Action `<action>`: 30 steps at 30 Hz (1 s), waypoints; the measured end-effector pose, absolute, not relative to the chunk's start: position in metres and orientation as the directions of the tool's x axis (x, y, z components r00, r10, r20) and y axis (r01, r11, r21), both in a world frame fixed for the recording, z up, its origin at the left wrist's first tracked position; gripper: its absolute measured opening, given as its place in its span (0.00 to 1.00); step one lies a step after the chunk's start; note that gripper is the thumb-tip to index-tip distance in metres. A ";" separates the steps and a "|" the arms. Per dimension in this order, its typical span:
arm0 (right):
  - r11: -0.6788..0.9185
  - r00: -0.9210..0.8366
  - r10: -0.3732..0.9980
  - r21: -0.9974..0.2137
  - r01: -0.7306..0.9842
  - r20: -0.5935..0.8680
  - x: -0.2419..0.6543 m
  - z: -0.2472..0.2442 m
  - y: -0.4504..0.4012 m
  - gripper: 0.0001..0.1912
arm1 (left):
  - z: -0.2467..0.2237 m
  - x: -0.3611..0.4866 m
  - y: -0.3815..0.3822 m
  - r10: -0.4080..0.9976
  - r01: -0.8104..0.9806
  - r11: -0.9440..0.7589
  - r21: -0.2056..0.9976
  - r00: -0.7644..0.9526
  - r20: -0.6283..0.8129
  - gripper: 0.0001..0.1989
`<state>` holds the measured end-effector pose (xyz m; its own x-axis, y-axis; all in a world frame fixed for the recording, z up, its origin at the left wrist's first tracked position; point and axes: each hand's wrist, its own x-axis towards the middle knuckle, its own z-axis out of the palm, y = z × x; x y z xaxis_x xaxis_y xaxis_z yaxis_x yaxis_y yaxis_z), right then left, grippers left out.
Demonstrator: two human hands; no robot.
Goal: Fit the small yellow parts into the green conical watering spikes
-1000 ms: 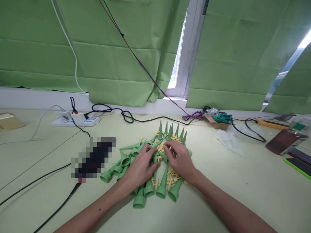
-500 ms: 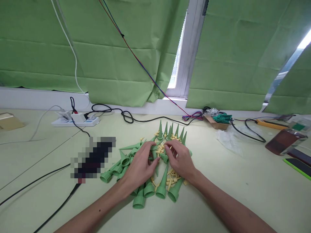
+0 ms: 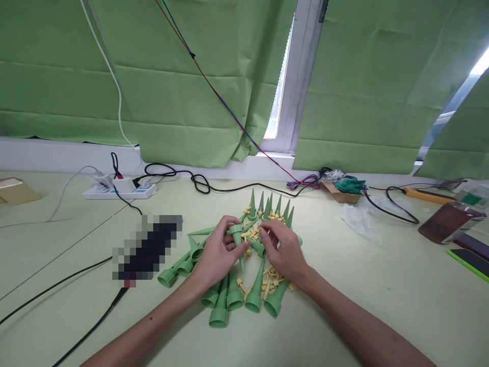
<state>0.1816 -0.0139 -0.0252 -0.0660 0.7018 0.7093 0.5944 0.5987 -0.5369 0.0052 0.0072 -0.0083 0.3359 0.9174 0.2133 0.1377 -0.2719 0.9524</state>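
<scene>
My left hand (image 3: 222, 251) is closed round a green cone (image 3: 237, 239), its wide collar up and its tip pointing down toward the table. To its right, my right hand (image 3: 282, 247) has its thumb and fingers pinched together over the yellow pieces (image 3: 250, 234); what they hold, if anything, is too small to make out. Several green cones lie around both hands, one with its wide end toward me (image 3: 253, 300). Behind my right hand several cones stand upright (image 3: 252, 206). More small yellow parts (image 3: 271, 278) lie below my right hand.
A white power strip (image 3: 120, 192) and a pixelated dark object (image 3: 151, 250) are on the left. At the right are a small cardboard box (image 3: 342, 193), clear plastic film (image 3: 359, 221), a dark red bottle (image 3: 451, 223) and a green-edged phone (image 3: 469, 262). Cables run along the back.
My left hand has shifted slightly left, and the cone in it has turned and moved left, showing its collar more clearly. My right hand has hardly moved.
</scene>
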 end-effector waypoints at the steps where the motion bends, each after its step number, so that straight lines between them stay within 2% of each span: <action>1: 0.598 -0.067 0.704 -0.540 0.592 0.707 0.182 -0.025 -0.014 0.06 | -0.008 0.005 0.008 0.922 0.115 -0.237 0.965 0.341 0.186 0.21; 9: 0.596 -0.074 0.716 -0.552 0.584 0.695 0.182 -0.026 -0.015 0.07 | -0.003 0.005 0.007 0.951 0.070 -0.082 0.994 0.303 0.057 0.27; 18: 0.592 -0.073 0.725 -0.566 0.574 0.685 0.182 -0.025 -0.013 0.07 | -0.001 0.007 0.004 0.943 -0.008 -0.083 0.997 0.324 0.081 0.27; 30: 0.585 -0.080 0.755 -0.614 0.529 0.650 0.181 -0.025 -0.015 0.07 | 0.002 0.008 0.001 0.920 -0.013 -0.056 0.998 0.388 0.056 0.25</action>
